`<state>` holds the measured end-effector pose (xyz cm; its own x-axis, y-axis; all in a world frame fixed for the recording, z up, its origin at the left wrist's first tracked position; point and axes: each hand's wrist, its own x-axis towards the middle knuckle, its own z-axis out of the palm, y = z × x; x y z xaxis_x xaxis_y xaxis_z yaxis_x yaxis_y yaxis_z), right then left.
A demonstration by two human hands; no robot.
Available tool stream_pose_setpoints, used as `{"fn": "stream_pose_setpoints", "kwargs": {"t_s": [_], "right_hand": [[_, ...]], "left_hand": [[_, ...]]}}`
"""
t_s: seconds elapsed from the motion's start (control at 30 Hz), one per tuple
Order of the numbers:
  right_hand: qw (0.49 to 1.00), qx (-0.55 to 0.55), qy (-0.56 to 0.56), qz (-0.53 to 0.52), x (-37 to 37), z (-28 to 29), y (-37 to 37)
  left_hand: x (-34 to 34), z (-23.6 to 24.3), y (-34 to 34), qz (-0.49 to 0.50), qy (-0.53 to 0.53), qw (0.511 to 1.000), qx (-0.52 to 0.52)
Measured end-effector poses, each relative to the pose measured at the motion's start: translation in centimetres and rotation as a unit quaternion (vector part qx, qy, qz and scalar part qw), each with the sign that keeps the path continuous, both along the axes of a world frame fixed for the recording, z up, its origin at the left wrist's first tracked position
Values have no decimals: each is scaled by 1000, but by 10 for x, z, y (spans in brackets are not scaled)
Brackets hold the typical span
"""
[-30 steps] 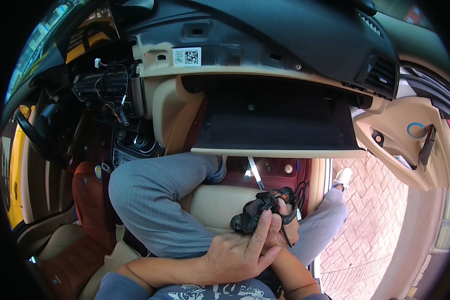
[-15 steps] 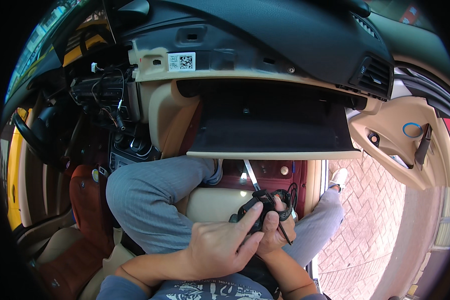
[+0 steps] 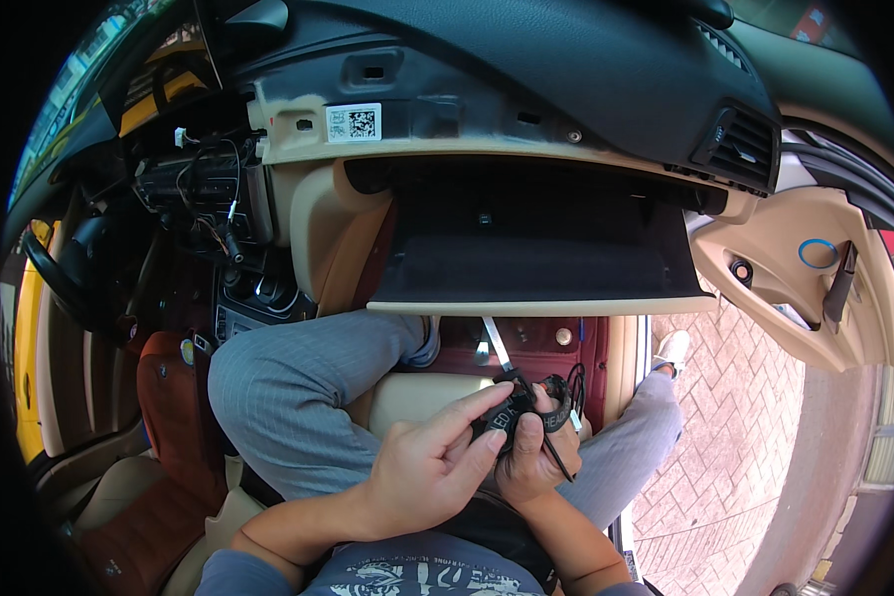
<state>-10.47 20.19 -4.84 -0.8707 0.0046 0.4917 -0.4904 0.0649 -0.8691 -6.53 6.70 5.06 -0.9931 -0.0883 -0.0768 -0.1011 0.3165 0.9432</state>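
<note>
Your left hand (image 3: 407, 472) sits farther toward nine o'clock than a second ago, index finger and thumb now parted over the near side of the black strapped device (image 3: 507, 416). Whether those two fingers pinch it, you cannot tell from this view. Your right hand (image 3: 534, 465) holds the device, its fingers closed around it, at five o'clock from centre, above your lap. From the device, a pale strip (image 3: 497, 343) lies at eleven o'clock and the open glove box (image 3: 546, 308) at twelve.
</note>
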Motion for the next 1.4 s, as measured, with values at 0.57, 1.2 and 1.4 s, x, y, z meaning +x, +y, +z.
{"fn": "stream_pose_setpoints", "kwargs": {"t_s": [0.57,1.2,1.4], "right_hand": [[999,-19,-36,2,0,1,-5],[998,-25,-57,-23,1,2,-3],[993,-52,-101,-14,6,-6,-1]], "left_hand": [[-2,-8,0,20,-4,1000,21],[-2,-20,6,39,16,998,48],[-5,-18,7,49,67,995,-47]]}}
